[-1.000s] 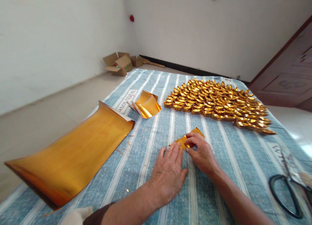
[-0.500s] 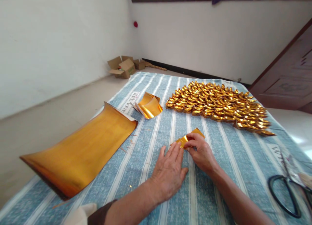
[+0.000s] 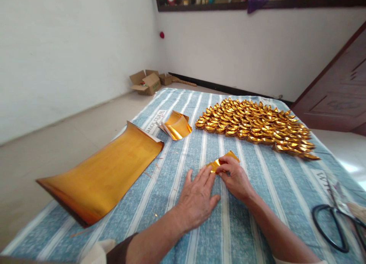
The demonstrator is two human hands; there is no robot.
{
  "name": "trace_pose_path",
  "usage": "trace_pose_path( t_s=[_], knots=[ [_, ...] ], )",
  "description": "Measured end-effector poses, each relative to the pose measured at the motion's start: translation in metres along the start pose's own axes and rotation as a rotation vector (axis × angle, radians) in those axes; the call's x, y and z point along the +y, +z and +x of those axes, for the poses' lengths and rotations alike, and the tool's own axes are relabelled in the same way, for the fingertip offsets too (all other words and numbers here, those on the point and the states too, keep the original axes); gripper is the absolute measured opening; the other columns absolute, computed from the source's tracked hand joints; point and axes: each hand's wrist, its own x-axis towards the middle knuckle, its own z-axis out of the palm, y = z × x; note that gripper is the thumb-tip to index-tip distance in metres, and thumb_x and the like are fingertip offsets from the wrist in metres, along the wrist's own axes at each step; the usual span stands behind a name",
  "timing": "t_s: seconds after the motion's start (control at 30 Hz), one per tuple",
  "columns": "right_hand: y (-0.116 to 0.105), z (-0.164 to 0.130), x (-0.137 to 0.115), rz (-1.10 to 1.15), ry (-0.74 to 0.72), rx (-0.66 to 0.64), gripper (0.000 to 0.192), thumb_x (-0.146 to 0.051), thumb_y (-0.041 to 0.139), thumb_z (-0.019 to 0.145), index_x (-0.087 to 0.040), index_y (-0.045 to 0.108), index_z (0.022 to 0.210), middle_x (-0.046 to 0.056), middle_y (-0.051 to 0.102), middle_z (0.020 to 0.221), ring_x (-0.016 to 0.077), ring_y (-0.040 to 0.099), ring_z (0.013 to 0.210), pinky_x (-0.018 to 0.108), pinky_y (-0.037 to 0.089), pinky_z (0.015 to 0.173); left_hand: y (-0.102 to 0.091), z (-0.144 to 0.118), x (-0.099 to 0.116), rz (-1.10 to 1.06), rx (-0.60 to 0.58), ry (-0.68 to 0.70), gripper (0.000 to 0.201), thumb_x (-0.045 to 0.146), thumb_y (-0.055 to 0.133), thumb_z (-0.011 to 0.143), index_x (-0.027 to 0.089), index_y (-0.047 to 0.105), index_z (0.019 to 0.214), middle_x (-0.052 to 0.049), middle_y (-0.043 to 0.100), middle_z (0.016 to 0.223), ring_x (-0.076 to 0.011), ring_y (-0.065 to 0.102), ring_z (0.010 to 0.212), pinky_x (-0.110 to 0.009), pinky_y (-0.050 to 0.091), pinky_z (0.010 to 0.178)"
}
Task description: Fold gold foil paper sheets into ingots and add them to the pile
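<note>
A small folded piece of gold foil paper (image 3: 232,155) lies on the striped cloth in front of me. My left hand (image 3: 197,199) rests flat, fingers stretched out, with its fingertips on the paper's near left part. Thumb and fingers of my right hand (image 3: 233,176) pinch the paper's lower edge near its middle; part of the paper is hidden under the fingers. Beyond it stand rows of folded gold paper ingots (image 3: 254,123). A small stack of curled gold paper pieces (image 3: 178,126) sits left of the rows.
A large gold foil sheet (image 3: 105,176) lies at the left, one corner over the table edge. Black-handled scissors (image 3: 331,218) are at the right edge. Blue-white striped cloth (image 3: 160,233) covers the table. Open cardboard boxes (image 3: 147,84) stand on the floor by the wall.
The view has tilted up slightly, so the scene sits a little lower. Both hands keep nearly the same place on the folded gold paper.
</note>
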Motion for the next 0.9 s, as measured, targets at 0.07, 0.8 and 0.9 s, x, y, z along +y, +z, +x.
trace_pose_path(
  t_s=[0.07, 0.8, 0.9],
  knots=[
    [-0.0007, 0.0004, -0.0002, 0.005, -0.007, -0.004, 0.021, -0.01, 0.055, 0.079, -0.023, 0.07, 0.072, 0.007, 0.062, 0.1, 0.0227, 0.057, 0.098, 0.044, 0.047, 0.089, 0.0027, -0.0008, -0.0012, 0.0, 0.018, 0.008, 0.056, 0.041, 0.043, 0.094, 0.015, 0.034, 0.143, -0.015, 0.032, 0.152, -0.0283, 0.026, 0.142, -0.062, 0.022, 0.11],
    [-0.0022, -0.0014, 0.0008, -0.001, -0.005, -0.022, 0.018, -0.012, 0.056, 0.079, -0.022, 0.07, 0.073, 0.008, 0.063, 0.104, 0.0228, 0.058, 0.1, 0.044, 0.046, 0.092, 0.0048, -0.0017, -0.0007, -0.053, 0.052, 0.021, 0.056, 0.045, 0.041, 0.094, 0.018, 0.033, 0.143, -0.013, 0.033, 0.152, -0.0273, 0.027, 0.14, -0.063, 0.02, 0.109],
    [-0.0015, -0.0028, 0.0008, -0.014, -0.002, -0.015, 0.019, -0.013, 0.055, 0.08, -0.022, 0.07, 0.074, 0.008, 0.062, 0.106, 0.0229, 0.058, 0.101, 0.045, 0.046, 0.092, 0.005, -0.0011, -0.0001, -0.045, 0.061, 0.022, 0.055, 0.046, 0.04, 0.094, 0.019, 0.035, 0.142, -0.013, 0.035, 0.151, -0.0275, 0.027, 0.14, -0.064, 0.021, 0.109]
  ],
)
